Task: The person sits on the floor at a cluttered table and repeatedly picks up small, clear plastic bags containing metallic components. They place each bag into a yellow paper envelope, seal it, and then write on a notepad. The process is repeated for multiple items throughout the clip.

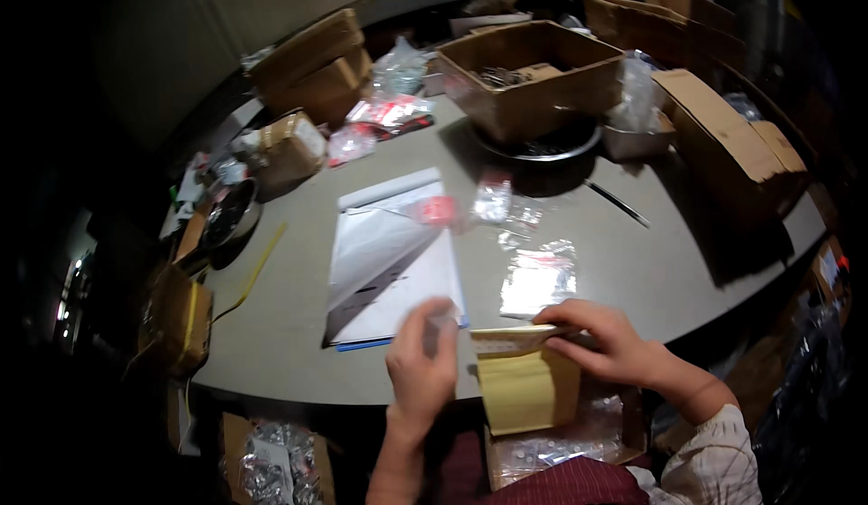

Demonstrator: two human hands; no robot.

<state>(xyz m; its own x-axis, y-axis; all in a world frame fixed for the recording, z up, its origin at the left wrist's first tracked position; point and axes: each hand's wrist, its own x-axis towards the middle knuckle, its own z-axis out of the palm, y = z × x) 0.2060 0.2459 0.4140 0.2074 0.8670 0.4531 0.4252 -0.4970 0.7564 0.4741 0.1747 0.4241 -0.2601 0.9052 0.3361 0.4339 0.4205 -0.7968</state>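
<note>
My right hand (601,338) pinches the upper edge of a yellow sheet or pad of paper (529,392) with a paler strip along its top. The sheet hangs over the table's near edge, partly above an open cardboard box (633,433) of clear plastic bags at my lap. To its left, my left hand (423,360) is raised with curled fingers, slightly blurred. Something small and pale shows at its fingertips, too unclear to name. Just beyond my hands lie a shiny clear plastic bag (540,279) and a clipboard of white papers (398,279), its top sheet folded up.
Small plastic bags (494,196) and a pen (618,203) lie mid-table. Farther back, a large cardboard box (533,71) of metal parts rests on a metal bowl (542,148). A yellow strap (258,270) lies left; a tall open carton (732,134) stands right. Bagged parts (282,460) sit below the table.
</note>
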